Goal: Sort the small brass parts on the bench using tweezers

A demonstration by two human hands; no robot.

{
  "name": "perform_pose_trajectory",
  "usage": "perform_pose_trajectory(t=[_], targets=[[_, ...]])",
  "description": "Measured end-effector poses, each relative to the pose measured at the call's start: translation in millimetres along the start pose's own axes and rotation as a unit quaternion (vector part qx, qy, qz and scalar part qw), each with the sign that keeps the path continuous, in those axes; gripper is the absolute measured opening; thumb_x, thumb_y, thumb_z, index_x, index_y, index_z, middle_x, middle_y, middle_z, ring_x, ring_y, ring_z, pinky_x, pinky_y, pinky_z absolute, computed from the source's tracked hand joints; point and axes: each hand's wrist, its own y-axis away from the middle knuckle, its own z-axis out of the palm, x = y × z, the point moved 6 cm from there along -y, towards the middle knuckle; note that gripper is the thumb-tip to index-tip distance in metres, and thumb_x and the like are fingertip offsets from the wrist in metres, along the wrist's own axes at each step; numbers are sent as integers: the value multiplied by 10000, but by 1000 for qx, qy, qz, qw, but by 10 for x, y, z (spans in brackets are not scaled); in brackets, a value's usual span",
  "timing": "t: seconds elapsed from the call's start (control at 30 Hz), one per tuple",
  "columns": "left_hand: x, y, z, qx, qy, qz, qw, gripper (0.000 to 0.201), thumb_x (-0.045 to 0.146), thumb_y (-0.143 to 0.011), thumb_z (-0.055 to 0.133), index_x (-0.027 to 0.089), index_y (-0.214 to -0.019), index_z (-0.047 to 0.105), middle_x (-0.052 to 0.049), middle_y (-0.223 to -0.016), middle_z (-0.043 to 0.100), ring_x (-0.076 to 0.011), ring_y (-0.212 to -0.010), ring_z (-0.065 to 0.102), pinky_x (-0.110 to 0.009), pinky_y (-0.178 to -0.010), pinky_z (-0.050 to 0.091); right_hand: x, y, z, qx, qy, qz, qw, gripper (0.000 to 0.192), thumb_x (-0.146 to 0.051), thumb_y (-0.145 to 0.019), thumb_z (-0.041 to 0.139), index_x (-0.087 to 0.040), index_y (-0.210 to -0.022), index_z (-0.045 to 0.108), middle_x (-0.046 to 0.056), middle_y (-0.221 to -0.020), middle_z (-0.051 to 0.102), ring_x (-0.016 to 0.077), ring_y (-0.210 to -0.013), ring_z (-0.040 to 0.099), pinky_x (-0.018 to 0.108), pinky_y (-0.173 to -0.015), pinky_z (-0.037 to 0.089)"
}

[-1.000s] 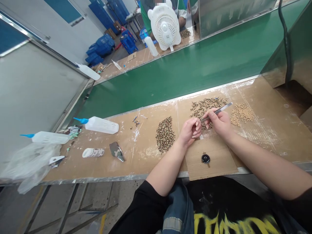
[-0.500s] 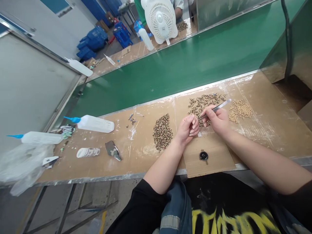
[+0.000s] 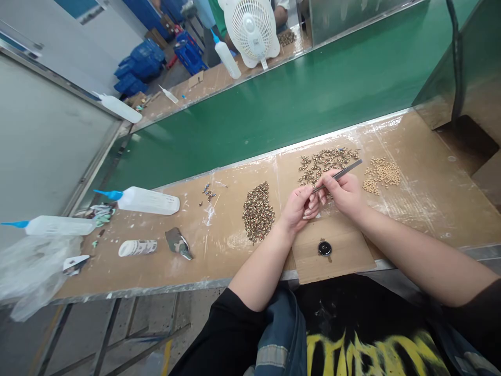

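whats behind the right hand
Beyond the right hand lies a loose spread of brass-coloured pieces on the table's cardboard covering. The hand and the slim metal tool it holds hide part of that area, so any pieces directly behind them cannot be seen.

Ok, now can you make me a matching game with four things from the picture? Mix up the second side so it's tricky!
Things:
1. thin metal tool
2. small round thing
3. fan
4. tiny balls

Where or what colour:
A. white, on the far side of the green belt
B. tan, spread out to the right of the gold-coloured pieces
C. held in the right hand
D. black, on the flat piece of cardboard in front of the person

Right pairs: 1-C, 2-D, 3-A, 4-B
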Motion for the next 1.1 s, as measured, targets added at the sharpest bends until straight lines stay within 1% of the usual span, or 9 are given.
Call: perform_pose_trajectory(t=[0.1,0.3,0.37,0.5,0.7,0.83,0.97,1.1], targets=[[1,-2,-7,5,-5,12,1000,592,578,-830,853,136,-623,517,5,-593,597,14,-329,299,-127,-307,192,28,2,12,9,-7,25,1000,557,-776,-860,731,-233,-750,681,-12,-552,633,148,-450,597,289,-451,517],[-32,-8,-51,29,-24,31,999,588,599,-826,847,148,-646,516,3,-591,613,6,-329,299,-136,-317,196,73,26,-9,28,-29,30,999,520,-723,-855,778,-216,-760,719,7,-555,653,155,-441,599,285,-441,527],[-44,-13,-68,33,-28,36,998,588,602,-828,844,149,-644,518,13,-564,586,2,-329,297,-140,-321,198,74,34,-23,33,-27,27,999,501,-697,-867,785,-211,-759,727,14,-560,663,156,-443,610,277,-437,526],[-61,-18,-103,45,-36,39,998,600,612,-823,846,158,-627,507,66,-475,449,-8,-324,290,-138,-328,210,45,42,-35,37,-22,16,999,486,-670,-878,790,-204,-752,731,14,-557,665,149,-441,616,261,-430,522],[-34,-9,-117,71,-46,49,995,592,599,-799,871,155,-640,513,66,-508,473,-2,-334,287,-137,-335,224,36,35,-38,42,-3,14,999,518,-702,-875,772,-203,-749,717,7,-544,651,145,-437,607,259,-431,516],[-13,-1,-93,72,-45,49,995,593,593,-800,871,157,-628,508,67,-492,467,-3,-327,283,-137,-331,206,47,30,-50,52,7,18,998,537,-728,-870,757,-204,-758,713,3,-548,651,141,-437,602,259,-435,511],[-2,2,-95,81,-50,51,994,552,571,-816,864,156,-662,535,71,-506,472,-5,-341,293,-131,-340,224,35,25,-43,46,15,19,999,546,-740,-881,734,-207,-766,706,-4,-546,639,134,-438,592,256,-440,506],[-11,-1,-92,75,-46,46,995,547,566,-818,863,156,-669,533,70,-523,478,-4,-350,291,-131,-343,226,34,27,-37,48,17,21,999,552,-748,-883,723,-210,-767,686,-10,-545,634,135,-436,592,258,-438,509]])
